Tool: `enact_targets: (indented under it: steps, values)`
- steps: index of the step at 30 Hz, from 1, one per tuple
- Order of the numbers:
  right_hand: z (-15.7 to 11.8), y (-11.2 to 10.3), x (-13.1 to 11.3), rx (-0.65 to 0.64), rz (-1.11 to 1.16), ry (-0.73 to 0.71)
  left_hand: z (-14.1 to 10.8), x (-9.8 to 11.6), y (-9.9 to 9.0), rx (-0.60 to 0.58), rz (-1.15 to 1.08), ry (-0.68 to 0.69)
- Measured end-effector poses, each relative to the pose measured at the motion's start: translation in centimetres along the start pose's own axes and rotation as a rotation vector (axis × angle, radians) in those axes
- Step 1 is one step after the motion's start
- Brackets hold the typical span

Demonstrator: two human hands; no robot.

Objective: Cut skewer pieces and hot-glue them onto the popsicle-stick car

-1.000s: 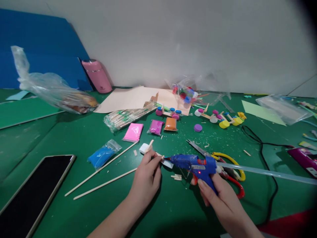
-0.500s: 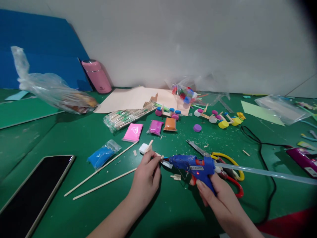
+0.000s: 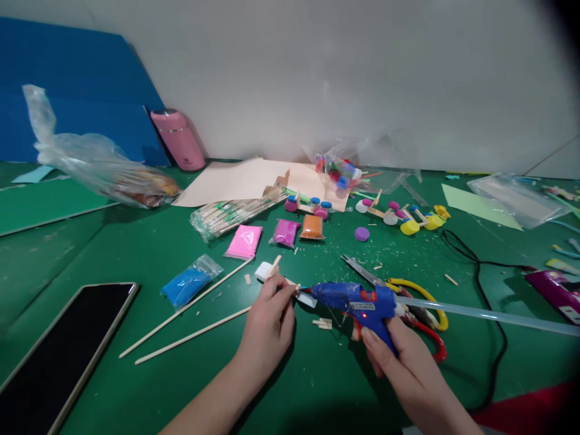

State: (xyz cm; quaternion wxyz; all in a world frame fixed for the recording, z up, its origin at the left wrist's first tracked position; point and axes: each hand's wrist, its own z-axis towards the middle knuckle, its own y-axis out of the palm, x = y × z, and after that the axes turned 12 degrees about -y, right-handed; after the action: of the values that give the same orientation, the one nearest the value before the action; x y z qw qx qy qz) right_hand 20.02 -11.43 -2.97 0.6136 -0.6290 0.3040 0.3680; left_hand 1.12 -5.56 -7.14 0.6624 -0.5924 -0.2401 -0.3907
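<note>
My right hand (image 3: 403, 362) is wrapped round the handle of a blue hot glue gun (image 3: 338, 295), its small red light lit. A long translucent glue stick (image 3: 480, 314) juts from the gun's back. My left hand (image 3: 267, 320) pinches a small wooden stick assembly (image 3: 274, 266), mostly covered by the fingers. The gun's nozzle meets or nearly meets the wood at my left fingertips. White pieces show on both sides of these fingers: a white block (image 3: 262, 271) and a flat white piece (image 3: 308, 299). Short cut sticks (image 3: 322, 324) lie below the nozzle.
Two long wooden sticks (image 3: 181, 311) and a phone (image 3: 67, 356) lie left. Clay packets (image 3: 243, 241), bundled sticks (image 3: 235, 212) and small wheeled models (image 3: 308, 205) sit behind. Yellow- and red-handled tools (image 3: 440, 311) lie beside the gun; a black cord (image 3: 478, 302) runs right.
Almost nothing differs. The glue gun and my right hand have shifted very slightly right, along with a small shift of the whole view; both hands keep their grips.
</note>
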Motion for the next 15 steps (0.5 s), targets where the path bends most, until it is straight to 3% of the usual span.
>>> enact_targets:
  steps: [15]
  values:
    - [0.01, 0.19, 0.31, 0.001, 0.020, 0.030, 0.07, -0.25, 0.16, -0.005, 0.019, 0.017]
